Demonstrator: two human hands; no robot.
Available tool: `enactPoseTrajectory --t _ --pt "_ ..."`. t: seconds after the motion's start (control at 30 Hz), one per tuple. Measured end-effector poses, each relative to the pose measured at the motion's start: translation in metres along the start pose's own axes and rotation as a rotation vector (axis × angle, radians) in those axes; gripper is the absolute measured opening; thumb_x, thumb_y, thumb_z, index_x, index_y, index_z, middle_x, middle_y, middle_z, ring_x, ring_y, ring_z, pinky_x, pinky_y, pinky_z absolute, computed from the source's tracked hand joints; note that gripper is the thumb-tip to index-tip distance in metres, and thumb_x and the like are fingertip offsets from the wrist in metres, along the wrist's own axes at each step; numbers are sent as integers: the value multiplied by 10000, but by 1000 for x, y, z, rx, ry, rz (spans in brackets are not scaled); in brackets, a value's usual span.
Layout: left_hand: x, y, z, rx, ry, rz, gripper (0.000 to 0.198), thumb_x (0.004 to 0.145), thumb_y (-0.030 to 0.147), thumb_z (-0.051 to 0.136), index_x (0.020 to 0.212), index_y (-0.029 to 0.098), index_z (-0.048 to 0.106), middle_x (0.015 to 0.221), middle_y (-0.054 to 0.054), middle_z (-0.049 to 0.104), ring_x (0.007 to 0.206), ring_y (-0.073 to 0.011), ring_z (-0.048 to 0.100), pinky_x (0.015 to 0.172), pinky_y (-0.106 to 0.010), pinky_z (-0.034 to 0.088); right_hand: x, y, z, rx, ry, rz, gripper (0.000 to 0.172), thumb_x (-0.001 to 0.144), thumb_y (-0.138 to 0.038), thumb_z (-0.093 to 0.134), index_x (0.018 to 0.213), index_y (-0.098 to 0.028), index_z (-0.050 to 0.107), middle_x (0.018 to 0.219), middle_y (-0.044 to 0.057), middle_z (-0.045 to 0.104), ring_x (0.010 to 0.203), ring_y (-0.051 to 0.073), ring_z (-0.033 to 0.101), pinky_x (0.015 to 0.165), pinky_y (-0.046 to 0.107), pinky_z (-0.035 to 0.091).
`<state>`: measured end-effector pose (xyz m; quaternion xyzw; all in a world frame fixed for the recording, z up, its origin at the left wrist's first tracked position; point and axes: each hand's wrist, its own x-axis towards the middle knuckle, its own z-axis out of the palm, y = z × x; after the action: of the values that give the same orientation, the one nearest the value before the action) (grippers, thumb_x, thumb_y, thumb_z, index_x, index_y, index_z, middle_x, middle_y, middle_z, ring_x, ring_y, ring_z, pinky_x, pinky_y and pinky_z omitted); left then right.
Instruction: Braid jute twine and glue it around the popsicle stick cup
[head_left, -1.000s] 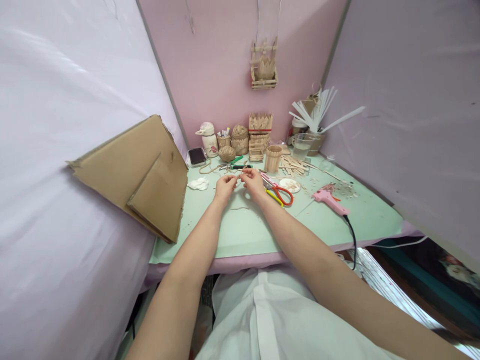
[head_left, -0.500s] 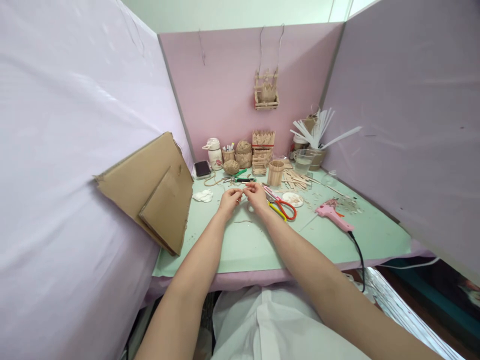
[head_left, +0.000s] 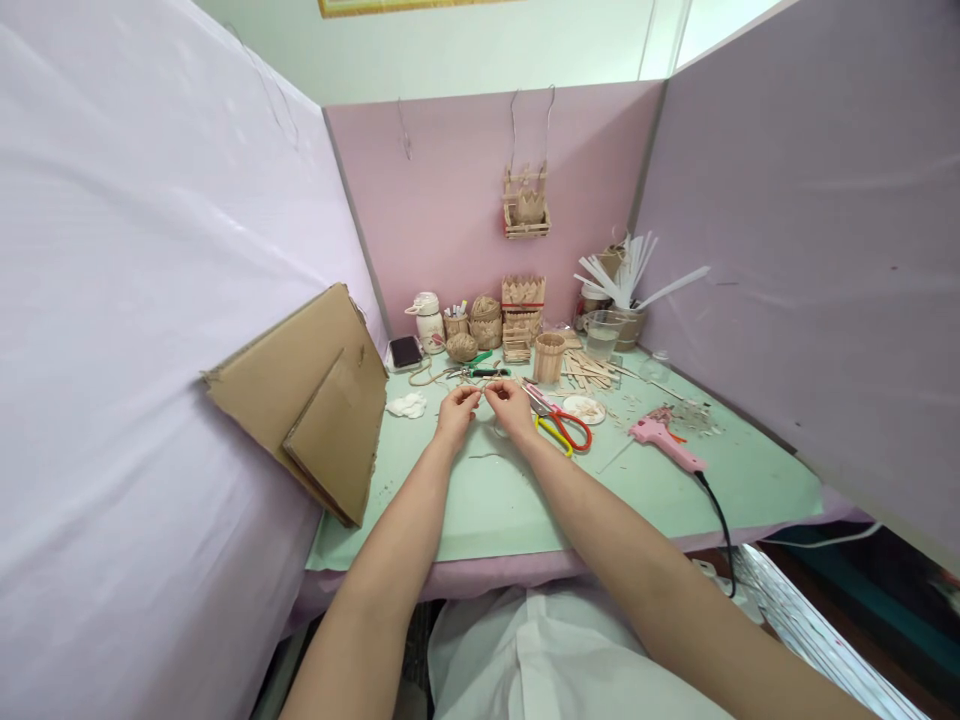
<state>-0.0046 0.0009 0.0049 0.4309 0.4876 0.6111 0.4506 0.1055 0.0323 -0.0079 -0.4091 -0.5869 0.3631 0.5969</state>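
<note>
Over the middle of the table, my left hand (head_left: 458, 412) and my right hand (head_left: 510, 405) meet fingertip to fingertip, both in a pinch. Between them shows a thin tan strand that looks like twine (head_left: 482, 388); its ends are hidden by the fingers. Below the hands a short loose strand (head_left: 489, 456) lies on the green tabletop (head_left: 495, 510). Right beside my right hand rest scissors with red handles (head_left: 576, 432) and a yellow-handled tool (head_left: 553, 438). Behind the hands are green-handled pliers (head_left: 487, 372) and a ball of twine (head_left: 461, 347).
A pink glue gun (head_left: 667, 442) with a black cord lies at the right. Cardboard sheets (head_left: 300, 400) lean at the left. Farther back stand a stick cup (head_left: 550, 358), loose wooden sticks (head_left: 589, 370), a white bottle (head_left: 429, 322) and a plastic cup of liquid (head_left: 602, 335).
The camera view has tilted up a little, so the table sits lower in the picture. My hands stay together, with the fingertips slightly shifted around the strand.
</note>
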Motion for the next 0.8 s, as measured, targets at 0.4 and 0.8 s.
enactPoseTrajectory --t 0.4,0.8 --pt "4 -6 -2 52 -6 54 228 606 314 678 764 163 612 723 2 568 635 -87 471 517 -187 327 -3 -5 -1 -7 -18 -21 174 672 -354 611 711 -192 661 769 30 647 753 170 571 733 306 452" --pt "3 -4 3 295 71 283 76 660 224 633 695 159 649 736 -23 634 721 -132 547 718 -253 416 0 -1 -2 -28 -52 14 192 702 -362 563 723 -180 621 756 35 646 739 174 568 722 304 446"
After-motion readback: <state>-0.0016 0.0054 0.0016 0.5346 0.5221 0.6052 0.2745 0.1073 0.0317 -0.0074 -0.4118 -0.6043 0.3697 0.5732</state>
